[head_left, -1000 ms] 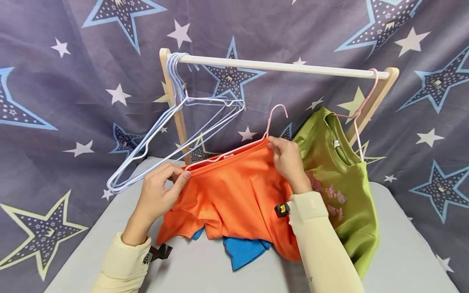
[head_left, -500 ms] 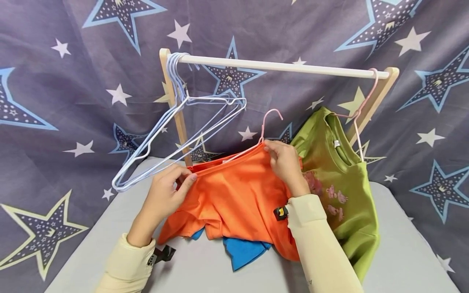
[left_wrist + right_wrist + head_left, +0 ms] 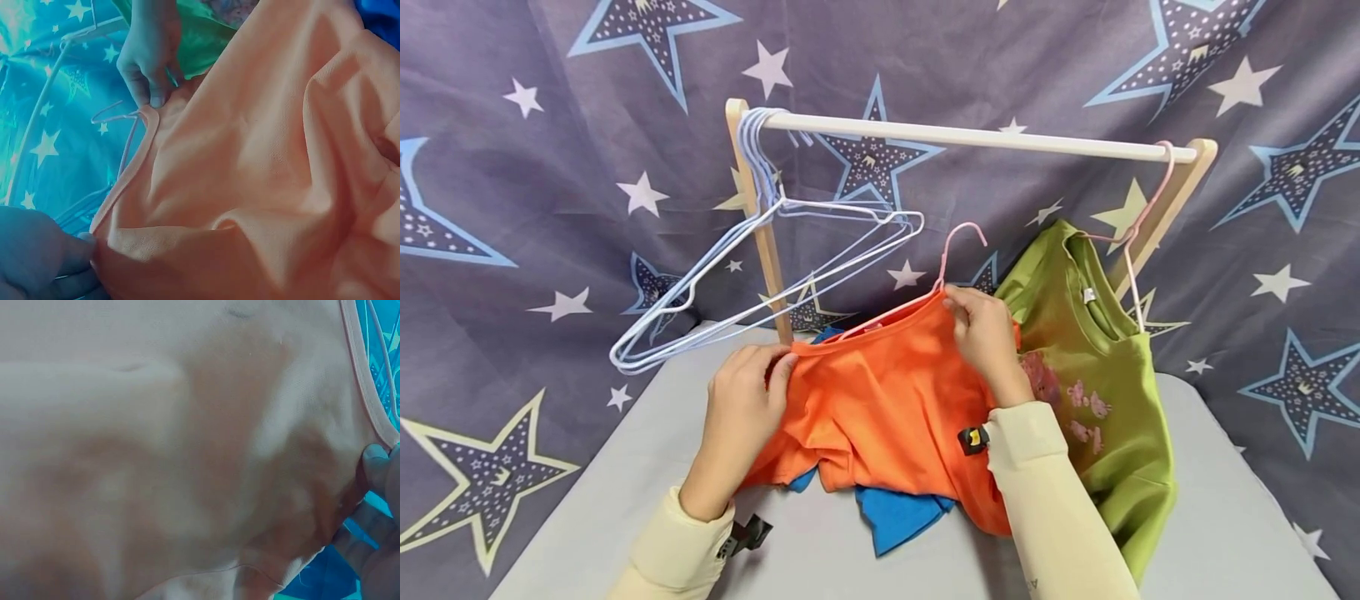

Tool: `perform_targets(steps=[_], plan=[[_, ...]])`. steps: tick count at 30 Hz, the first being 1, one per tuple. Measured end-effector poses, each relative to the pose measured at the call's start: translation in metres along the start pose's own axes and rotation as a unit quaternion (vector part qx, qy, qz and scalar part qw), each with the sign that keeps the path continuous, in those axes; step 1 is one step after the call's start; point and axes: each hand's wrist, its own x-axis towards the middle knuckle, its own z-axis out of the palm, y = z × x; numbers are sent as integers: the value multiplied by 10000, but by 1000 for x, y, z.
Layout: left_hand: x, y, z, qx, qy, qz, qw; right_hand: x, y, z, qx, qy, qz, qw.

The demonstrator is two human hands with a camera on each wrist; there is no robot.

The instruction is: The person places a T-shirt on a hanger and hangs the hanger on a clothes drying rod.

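Observation:
An orange shirt [image 3: 887,400] is held up by its neckline between my two hands. My left hand [image 3: 745,408] pinches the neckline's left end between thumb and fingers. My right hand [image 3: 988,337] pinches the other end, close to the neck of a pink hanger [image 3: 946,254]. That hanger's hook sticks up out of the neckline, and one arm slants down behind the front edge; its lower part is hidden inside the shirt. The left wrist view shows both hands on the neckline band [image 3: 128,169]. Orange fabric [image 3: 206,462] fills most of the right wrist view.
Behind stands a rack with a white rail [image 3: 962,135]. Several pale blue and white hangers [image 3: 700,283] hang at its left end, near my left hand. A green shirt [image 3: 1120,400] hangs at its right end. Blue cloth [image 3: 898,517] lies under the orange shirt.
My left hand has shifted right with the neckline's end, and less of the pink hanger's arm shows. The hanger's hook dipped and moved slightly left. The blue and white hangers have swung a little.

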Motion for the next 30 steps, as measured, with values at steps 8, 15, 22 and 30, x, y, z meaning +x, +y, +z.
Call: perform_targets(steps=[8,15,22,30], plan=[[-1,5,7,190,-360,290,9988,3,-13,2,-39,-178,-70,9998],[-5,7,22,240,-204,553,9980,-1,-28,10,-139,-175,-227,9995],[-8,7,27,235,-79,643,9976,-9,-38,18,-213,-260,-254,9991],[-3,5,8,343,-418,422,9976,-10,-39,19,-284,-72,-57,9996]])
